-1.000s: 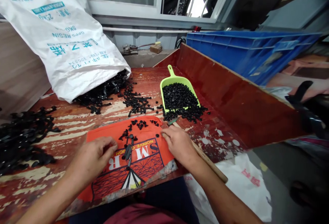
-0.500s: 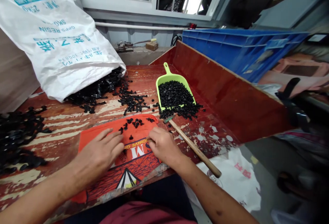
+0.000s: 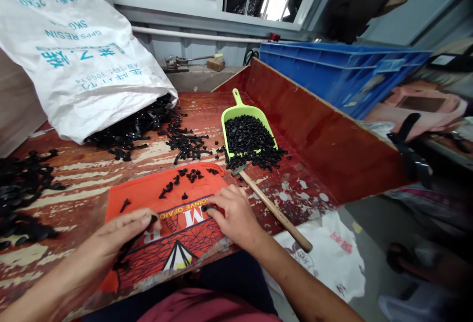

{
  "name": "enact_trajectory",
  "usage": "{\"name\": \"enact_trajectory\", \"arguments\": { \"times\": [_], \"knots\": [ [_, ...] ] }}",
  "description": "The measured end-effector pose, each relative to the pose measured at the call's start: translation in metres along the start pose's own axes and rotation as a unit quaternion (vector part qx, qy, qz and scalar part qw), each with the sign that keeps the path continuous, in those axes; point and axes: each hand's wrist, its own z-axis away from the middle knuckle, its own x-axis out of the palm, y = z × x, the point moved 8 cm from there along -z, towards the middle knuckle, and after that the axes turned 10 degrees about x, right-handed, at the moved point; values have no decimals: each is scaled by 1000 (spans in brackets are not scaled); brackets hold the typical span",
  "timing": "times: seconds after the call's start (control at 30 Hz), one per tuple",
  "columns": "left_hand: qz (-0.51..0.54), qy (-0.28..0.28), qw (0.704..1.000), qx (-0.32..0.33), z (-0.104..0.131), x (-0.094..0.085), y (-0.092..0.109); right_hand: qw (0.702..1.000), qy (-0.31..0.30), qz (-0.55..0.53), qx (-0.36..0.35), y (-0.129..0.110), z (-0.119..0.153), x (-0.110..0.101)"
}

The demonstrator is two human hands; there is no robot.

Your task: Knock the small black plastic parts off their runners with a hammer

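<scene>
My left hand [image 3: 120, 231] is over the left part of an orange printed cloth [image 3: 140, 191], closed on a black plastic piece [image 3: 153, 219] that shows at the thumb tip. Below that palm, a dark strip of similar parts [image 3: 123, 258] is partly hidden. Above the cloth's white lettering, my right hand [image 3: 236, 213] pinches a small black plastic piece [image 3: 204, 208] between thumb and finger. Several loose black pieces [image 3: 194, 175] lie along the cloth's far side, and one small branched part [image 3: 125, 205] rests near my left fingers.
A lime-green dustpan [image 3: 229, 113] full of small black pieces stands beyond the cloth. The hammer [image 3: 275, 209] lies right of my right hand. A white sack [image 3: 107, 66] spills black strips [image 3: 136, 125] at back left. Beyond the wooden side board [image 3: 318, 125] is a blue crate [image 3: 314, 68].
My left hand has drawn back toward the left and now grips a black piece. My right hand has shifted slightly, with a small piece showing at its fingertips. A branched part is uncovered.
</scene>
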Motion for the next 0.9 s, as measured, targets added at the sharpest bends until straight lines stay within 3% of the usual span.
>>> {"name": "enact_trajectory", "arguments": {
  "times": [0.07, 0.17, 0.3, 0.47, 0.67, 0.9],
  "knots": [
    [41, -13, 999, -28, 6, 15, 2, 1000, 5, 23, -2, -11, -3, 9],
    [51, -66, 996, 11, 5, 32, 11, 998, 12, 41, -36, -35, -6, 22],
    [-11, -82, 994, 78, -7, 30, 18, 996, -4, 50, -69, -60, -5, 40],
    [-95, -45, 991, 87, -23, 26, 10, 1000, -18, 6, -12, -52, -3, 50],
    [-242, -67, 955, 160, -38, 39, 11, 1000, -22, -12, 11, -46, -4, 50],
    [-285, -78, 938, 179, -42, 46, 14, 999, -37, -2, 13, -46, -5, 47]
  ]
}}
